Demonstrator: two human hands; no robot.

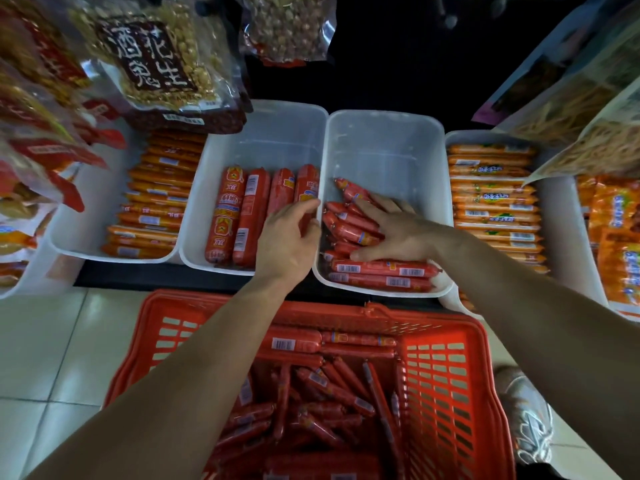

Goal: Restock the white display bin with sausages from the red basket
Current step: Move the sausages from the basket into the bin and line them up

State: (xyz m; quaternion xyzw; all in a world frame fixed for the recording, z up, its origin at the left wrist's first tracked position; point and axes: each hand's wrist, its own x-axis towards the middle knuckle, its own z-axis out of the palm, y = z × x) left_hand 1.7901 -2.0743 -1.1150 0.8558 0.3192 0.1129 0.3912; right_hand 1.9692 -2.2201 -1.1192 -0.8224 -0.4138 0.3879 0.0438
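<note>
The white display bin point(388, 140) stands in the middle right of the shelf, its back half bare. Small red sausages point(346, 230) lie heaped in its front half, with two long ones point(381, 271) across the front edge. My right hand point(394, 233) lies flat on the heap with its fingers spread and straight. My left hand point(291, 237) curls its thumb and fingers round the bin's left rim. Below the shelf, the red basket point(446, 375) sits on the floor and holds several loose red sausages point(322, 386) of mixed sizes.
A neighbouring white bin point(270, 133) to the left holds thick red sausages point(242, 216). Bins of orange sausages stand at far left point(156, 202) and right point(491, 202). Snack bags point(156, 60) hang overhead. A shoe point(526, 417) rests right of the basket on the tiled floor point(52, 341).
</note>
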